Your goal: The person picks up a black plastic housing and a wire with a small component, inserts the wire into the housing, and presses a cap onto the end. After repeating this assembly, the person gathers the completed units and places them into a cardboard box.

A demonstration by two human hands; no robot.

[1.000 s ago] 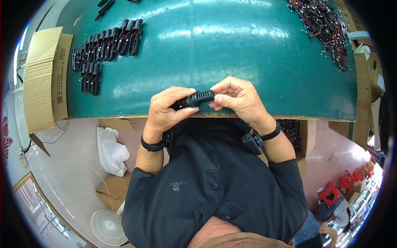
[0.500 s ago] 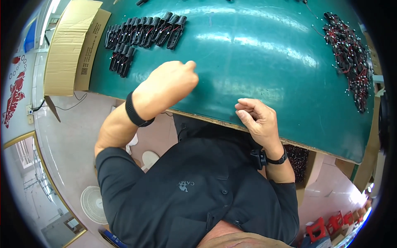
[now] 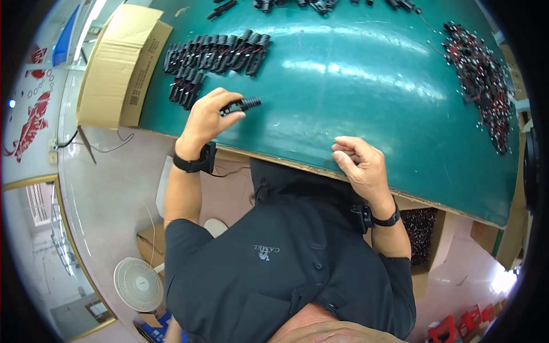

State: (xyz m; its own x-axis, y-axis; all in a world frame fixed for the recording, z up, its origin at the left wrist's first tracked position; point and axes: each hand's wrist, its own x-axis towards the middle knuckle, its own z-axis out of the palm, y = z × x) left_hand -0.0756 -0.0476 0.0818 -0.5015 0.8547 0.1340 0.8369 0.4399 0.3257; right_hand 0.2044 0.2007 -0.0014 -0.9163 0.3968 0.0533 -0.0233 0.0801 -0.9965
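My left hand (image 3: 207, 119) is closed around a black plastic housing with a ribbed sleeve (image 3: 250, 103). The ribbed end points right, past my fingers, and the palm covers part of the housing. Just beyond this hand are a short row of similar black ribbed housings (image 3: 186, 87) and a longer row (image 3: 220, 52), some showing red wires. At the table's near edge my right hand (image 3: 363, 166) rests with fingers loosely curled and thumb apart from them; nothing shows in it.
The green table (image 3: 320, 114) carries a heap of small black parts with red wires (image 3: 477, 80) at the right. More black pieces (image 3: 320, 6) lie along the far side. An open cardboard box (image 3: 117, 68) stands at the left. A white fan (image 3: 138, 284) is on the floor.
My left hand has drawn back and turned, so the black ribbed housing in it now shows. My right hand stays nearly the same, while the whole view has shifted slightly.
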